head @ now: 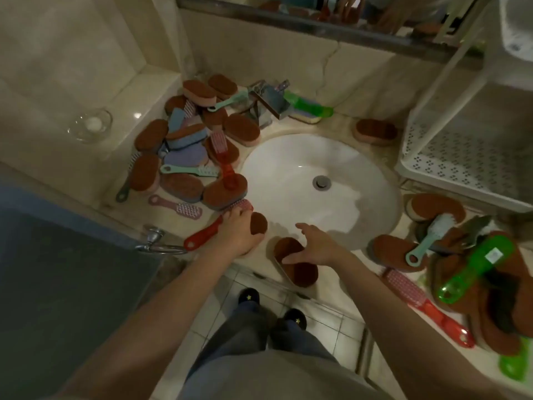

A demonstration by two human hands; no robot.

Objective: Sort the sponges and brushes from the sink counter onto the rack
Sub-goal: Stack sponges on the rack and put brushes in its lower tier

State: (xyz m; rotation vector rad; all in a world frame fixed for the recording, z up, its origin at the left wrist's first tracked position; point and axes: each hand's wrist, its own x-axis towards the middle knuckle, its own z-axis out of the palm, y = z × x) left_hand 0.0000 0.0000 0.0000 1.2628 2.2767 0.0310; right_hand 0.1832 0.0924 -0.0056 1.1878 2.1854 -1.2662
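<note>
Two sponges in play at the table's (127,212) front edge. Left hand (239,233) curls round a brown sponge (258,223), wrist lying over the red brush (202,235). Right hand (313,246) is spread, fingers straight, touching a second sponge (297,269) that overhangs the edge. One per hand, probably to save a trip. The rack (461,157) stands right of the sink (288,174).
</note>
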